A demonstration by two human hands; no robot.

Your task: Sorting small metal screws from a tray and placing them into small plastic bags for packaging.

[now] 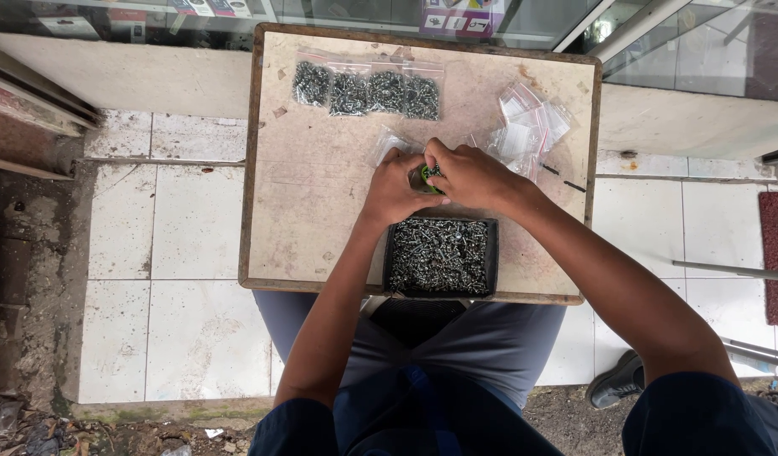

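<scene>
Two bare hands meet over a small square worktop (321, 236) with a dark wooden rim and a pale, scuffed top, which stands on a tiled floor (178, 279). Just below the hands, at the near edge of the worktop, sits a black rectangular tray (391, 257) filled with small silvery screws (439, 255). Beyond the hands, along the far side, lies a row of four clear bags packed with screws (368, 91), side by side and touching. Up and to the right of the right hand lies a loose heap of empty clear bags (528, 127). The left hand (397, 190) is curled, its fingers closed around a small green thing (431, 179) and pressed against the right hand. The right hand (469, 173) is also closed, its fingertips pinched on the same green thing, so both hands grip it between them, just above the tray; what it is cannot be told, since the fingers hide most of it. One clear bag (382, 145) lies flat, touching the left hand at its far side. Small thin dark bits (566, 179) lie to the right of the right wrist, close to the heap.
</scene>
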